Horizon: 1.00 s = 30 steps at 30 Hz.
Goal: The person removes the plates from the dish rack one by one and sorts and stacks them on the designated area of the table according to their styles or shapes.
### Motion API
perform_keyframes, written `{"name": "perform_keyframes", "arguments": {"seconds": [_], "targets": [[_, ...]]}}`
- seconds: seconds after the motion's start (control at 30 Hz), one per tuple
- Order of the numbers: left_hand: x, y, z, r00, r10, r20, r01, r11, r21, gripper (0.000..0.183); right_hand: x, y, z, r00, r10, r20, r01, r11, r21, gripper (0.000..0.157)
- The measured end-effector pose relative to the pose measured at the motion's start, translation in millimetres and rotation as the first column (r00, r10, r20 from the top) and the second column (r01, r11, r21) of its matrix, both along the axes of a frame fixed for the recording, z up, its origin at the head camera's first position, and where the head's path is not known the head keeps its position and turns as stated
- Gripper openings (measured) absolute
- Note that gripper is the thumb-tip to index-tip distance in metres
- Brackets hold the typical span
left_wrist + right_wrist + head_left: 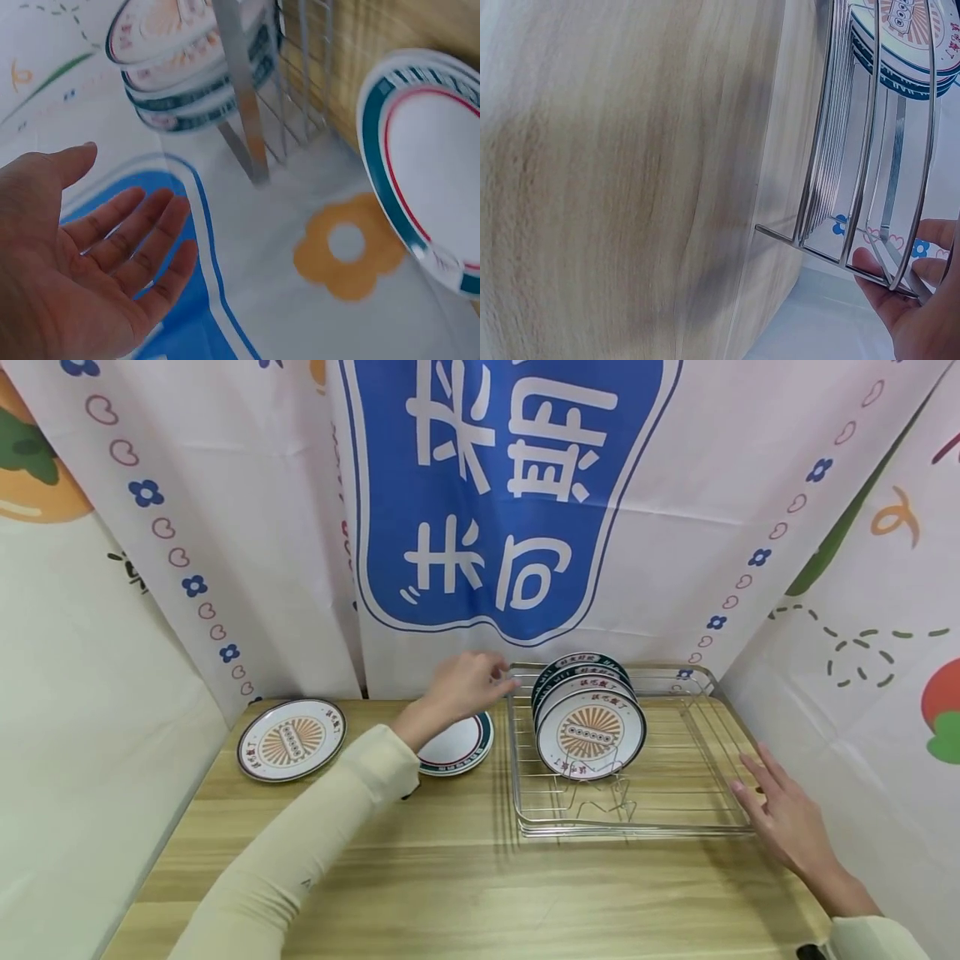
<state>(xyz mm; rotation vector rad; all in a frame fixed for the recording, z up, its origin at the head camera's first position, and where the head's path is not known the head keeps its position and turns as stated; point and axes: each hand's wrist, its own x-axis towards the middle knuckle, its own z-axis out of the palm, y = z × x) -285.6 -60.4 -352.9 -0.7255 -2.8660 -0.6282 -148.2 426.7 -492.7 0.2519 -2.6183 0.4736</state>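
Note:
My left hand (467,683) hovers near the back left corner of the wire dish rack (637,831), fingers loosely bent and nothing in them. In the left wrist view the palm of that left hand (112,255) faces the camera. Below it lies a green-rimmed plate (450,756), partly hidden by the forearm. Several plates (590,732) lean upright one behind another in the rack's left half. My right hand (787,818) rests against the rack's right side, its fingers fairly straight; in the right wrist view its thumb (885,292) lies by the rack's rail.
An orange-patterned plate (291,739) lies at the table's left, apparently over another one. The wooden table (480,893) meets a printed cloth (630,568) at the back, and more cloth stands on both sides. The rack sits near the table's right side.

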Motion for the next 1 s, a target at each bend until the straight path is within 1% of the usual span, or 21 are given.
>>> {"name": "perform_keyframes", "arguments": {"seconds": [0.13, 0.27, 0.4, 0.47, 0.53, 0.67, 0.73, 0.77, 0.83, 0.9, 1.0], "targets": [[3.2, 23.3, -5.7, 0.999, -0.052, 0.014, 0.052, 0.998, -0.022, 0.037, -1.2, -0.2, 1.1, 1.000, 0.006, 0.001, -0.006, 1.000, 0.001, 0.051], [3.8, 42.2, -12.5, 0.992, -0.124, 0.026, 0.125, 0.991, -0.037, 0.038, -0.6, -1.8, 1.1, 1.000, 0.006, 0.005, -0.006, 1.000, -0.002, 0.051], [4.1, 59.1, -17.0, 0.989, -0.149, 0.016, 0.150, 0.986, -0.070, 0.035, 0.4, -2.8, 2.2, 1.000, 0.000, 0.006, 0.000, 1.000, -0.005, 0.051], [4.1, 67.1, -19.3, 0.988, -0.151, 0.017, 0.152, 0.985, -0.085, 0.033, 0.8, -2.7, 3.5, 1.000, -0.002, 0.006, 0.002, 1.000, -0.008, 0.051], [2.9, 74.4, -23.0, 0.987, -0.162, 0.021, 0.163, 0.982, -0.095, 0.027, 1.2, -2.0, 4.2, 1.000, -0.004, 0.009, 0.005, 1.000, -0.013, 0.051], [0.3, 86.0, -29.0, 0.987, -0.159, 0.035, 0.162, 0.979, -0.122, 0.018, 1.5, -1.4, 4.2, 1.000, -0.006, 0.011, 0.006, 1.000, -0.015, 0.051], [-1.7, 90.6, -31.9, 0.986, -0.154, 0.059, 0.161, 0.979, -0.128, 0.018, 1.7, -1.4, 3.7, 1.000, -0.004, 0.010, 0.004, 1.000, -0.009, 0.051], [-2.5, 92.6, -32.8, 0.985, -0.151, 0.083, 0.161, 0.980, -0.118, 0.020, 1.9, -1.5, 3.3, 1.000, -0.003, 0.008, 0.004, 1.000, -0.007, 0.051], [-4.5, 95.9, -34.2, 0.980, -0.147, 0.134, 0.160, 0.982, -0.098, 0.030, 2.0, -1.5, 2.8, 1.000, -0.002, 0.007, 0.002, 1.000, -0.006, 0.050], [-6.8, 98.2, -35.3, 0.972, -0.146, 0.184, 0.163, 0.983, -0.080, 0.035, 1.9, -2.2, 2.8, 1.000, -0.001, 0.000, 0.001, 1.000, -0.005, 0.050], [-10.5, 99.7, -36.8, 0.963, -0.150, 0.225, 0.174, 0.981, -0.087, 0.033, 1.6, -3.1, 2.6, 1.000, 0.001, -0.009, -0.001, 1.000, -0.005, 0.049]]}}
